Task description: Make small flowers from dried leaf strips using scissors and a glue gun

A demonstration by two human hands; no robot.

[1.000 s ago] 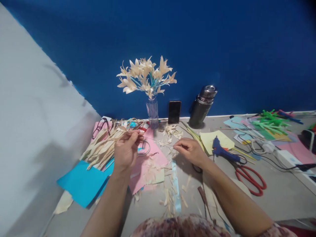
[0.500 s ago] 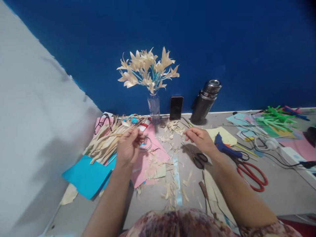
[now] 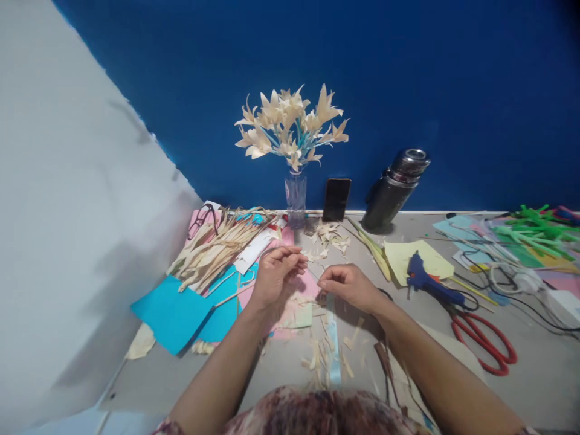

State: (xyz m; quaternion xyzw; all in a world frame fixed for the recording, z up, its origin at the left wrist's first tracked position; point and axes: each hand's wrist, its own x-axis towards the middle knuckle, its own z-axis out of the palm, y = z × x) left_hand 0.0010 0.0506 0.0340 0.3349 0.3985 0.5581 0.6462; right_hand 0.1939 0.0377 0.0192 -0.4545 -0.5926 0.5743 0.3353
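My left hand (image 3: 280,277) is raised over the pink paper (image 3: 309,285), thumb and fingers pinched together. A little lower and to the right, my right hand (image 3: 350,289) pinches with thumb and forefinger above the scraps. A fine, wire-like strand seems to run between the two pinches; it is too thin to make out well. Dark-handled scissors (image 3: 386,295) are mostly hidden by my right hand. Behind the hands, cream husk flowers (image 3: 290,118) on blue stems stand in a clear plastic bottle (image 3: 295,199).
Dried husk strips (image 3: 217,248) and blue paper (image 3: 170,314) lie on the left. A phone (image 3: 336,199) and a dark flask (image 3: 393,193) stand by the wall. On the right are a blue glue gun (image 3: 430,284), red-handled scissors (image 3: 487,344), green pipe cleaners (image 3: 534,229) and cables.
My hands have come closer together, the left moving right and the right moving slightly down. The silvery wire ring seen beside my left hand no longer shows. The view has shifted slightly left.
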